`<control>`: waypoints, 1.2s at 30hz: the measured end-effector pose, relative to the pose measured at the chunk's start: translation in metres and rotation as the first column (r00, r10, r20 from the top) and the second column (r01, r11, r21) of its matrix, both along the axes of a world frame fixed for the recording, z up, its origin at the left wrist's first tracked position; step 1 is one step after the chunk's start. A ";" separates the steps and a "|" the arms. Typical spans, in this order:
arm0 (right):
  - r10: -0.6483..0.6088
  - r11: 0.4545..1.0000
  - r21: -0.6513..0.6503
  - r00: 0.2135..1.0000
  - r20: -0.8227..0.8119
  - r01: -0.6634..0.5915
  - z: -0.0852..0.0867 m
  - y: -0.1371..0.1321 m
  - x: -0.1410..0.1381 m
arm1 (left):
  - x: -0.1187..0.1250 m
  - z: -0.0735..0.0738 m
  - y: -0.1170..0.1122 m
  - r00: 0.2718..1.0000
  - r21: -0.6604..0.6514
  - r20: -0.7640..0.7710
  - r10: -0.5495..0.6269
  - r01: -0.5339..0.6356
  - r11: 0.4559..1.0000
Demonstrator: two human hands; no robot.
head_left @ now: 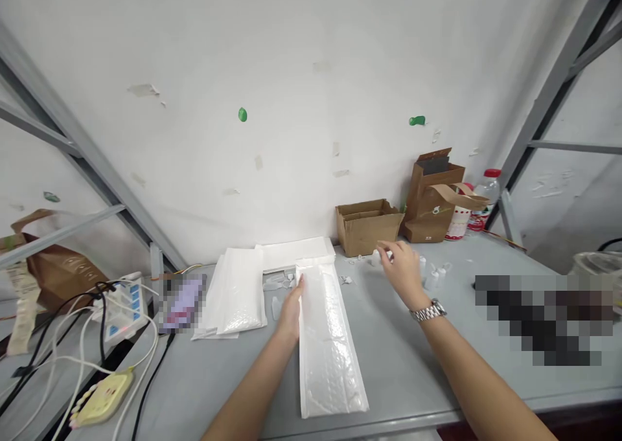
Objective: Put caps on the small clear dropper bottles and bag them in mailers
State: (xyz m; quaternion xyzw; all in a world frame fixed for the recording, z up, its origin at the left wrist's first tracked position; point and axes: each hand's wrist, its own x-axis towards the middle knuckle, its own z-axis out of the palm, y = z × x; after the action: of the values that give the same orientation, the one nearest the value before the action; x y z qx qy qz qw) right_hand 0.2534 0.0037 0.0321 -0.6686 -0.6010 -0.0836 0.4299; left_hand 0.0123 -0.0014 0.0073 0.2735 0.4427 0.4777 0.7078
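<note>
A long white bubble mailer (330,337) lies lengthwise in front of me, its lower end near the table's front edge. My left hand (291,311) grips its left edge near the top, thumb on the upper face. My right hand (401,266), with a metal watch on the wrist, is over the table in front of the cardboard box. Its thumb and forefinger are pinched together beside a small white piece (376,258); what they hold, if anything, is too small to make out. Several small white cylinder-like pieces (432,279) with thin loops lie right of that hand.
More white mailers (243,292) are stacked at left, with clear plastic bits (276,306) beside them. An open cardboard box (369,230), a brown paper bag (427,208) and a red-capped bottle (487,192) stand along the wall. A power strip (124,311) with tangled cables occupies the left side.
</note>
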 end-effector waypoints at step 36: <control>0.419 0.855 0.049 0.630 -0.654 -0.517 -0.008 -0.021 -0.062 | 0.016 0.004 -0.017 0.936 0.151 -0.176 -0.305 0.332 0.931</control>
State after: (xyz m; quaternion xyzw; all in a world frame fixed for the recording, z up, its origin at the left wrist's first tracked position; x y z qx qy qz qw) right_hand 0.1917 -0.0176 0.0236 -0.5050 -0.5732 0.3088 0.5666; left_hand 0.0285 -0.0189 0.0111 0.4390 0.3999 0.3721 0.7134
